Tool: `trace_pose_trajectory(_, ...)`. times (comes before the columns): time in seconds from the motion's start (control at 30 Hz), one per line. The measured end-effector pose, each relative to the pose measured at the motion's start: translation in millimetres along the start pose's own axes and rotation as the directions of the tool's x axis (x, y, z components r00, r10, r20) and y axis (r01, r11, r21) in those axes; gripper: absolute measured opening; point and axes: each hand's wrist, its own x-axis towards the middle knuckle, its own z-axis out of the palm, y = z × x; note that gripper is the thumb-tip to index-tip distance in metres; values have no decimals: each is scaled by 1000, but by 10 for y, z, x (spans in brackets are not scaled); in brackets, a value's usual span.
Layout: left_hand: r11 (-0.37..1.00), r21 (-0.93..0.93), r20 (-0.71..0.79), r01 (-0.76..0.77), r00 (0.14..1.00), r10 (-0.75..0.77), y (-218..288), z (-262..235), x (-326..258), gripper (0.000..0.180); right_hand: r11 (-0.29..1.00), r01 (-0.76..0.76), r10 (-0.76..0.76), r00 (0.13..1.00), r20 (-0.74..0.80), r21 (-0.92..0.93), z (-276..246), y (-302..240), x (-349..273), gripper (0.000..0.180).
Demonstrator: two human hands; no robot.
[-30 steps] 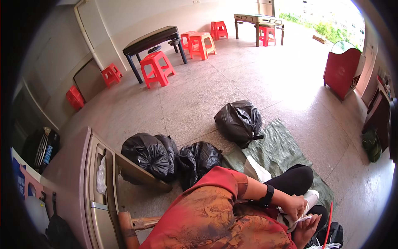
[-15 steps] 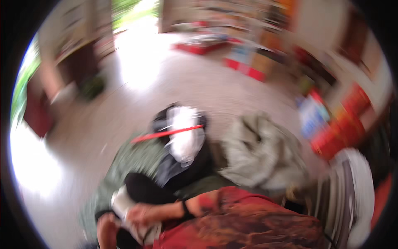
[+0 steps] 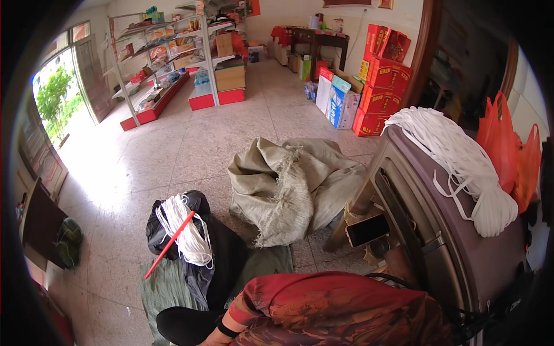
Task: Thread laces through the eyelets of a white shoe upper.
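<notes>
Cords (image 3: 199, 248), white and looped in a loose hank, lie on a crumpled black plastic bag (image 3: 224, 259), a thin red stick (image 3: 164, 254) across them. Judging by its bulk, plenty remains unused; no finished piece shows. Both hands are out of view, so I cannot tell their opening or grip.

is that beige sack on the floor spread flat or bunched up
Bunched up: the beige sack lies heaped in deep folds.
</notes>
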Motion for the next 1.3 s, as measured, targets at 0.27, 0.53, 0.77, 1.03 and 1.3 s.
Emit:
trace_pose_trajectory(0.27,923,-28,-371,384,853,-366,-474,-337,-284,9,943,132,-177,976,-126,-307,-60,-260,-361,30)
trace_pose_trajectory(0.53,-44,-571,-319,820,-271,-908,-2900,281,-3351,94,980,-175,181,981,-63,95,18,-595,-482,26)
trace_pose_trajectory(0.77,159,-922,-127,352,112,-985,-2079,396,-2798,41,991,-136,136,990,-50,0,14,-594,-449,28)
trace_pose_trajectory(1.03,274,-203,-483,940,147,-863,-1424,-112,-2588,28,952,-7,13,1000,17,-305,65,-615,-512,32)
trace_pose_trajectory(1.3,726,-237,-764,645,337,-550,-396,-1445,-2300,18,819,256,-62,930,363,-514,232,-750,-571,29)
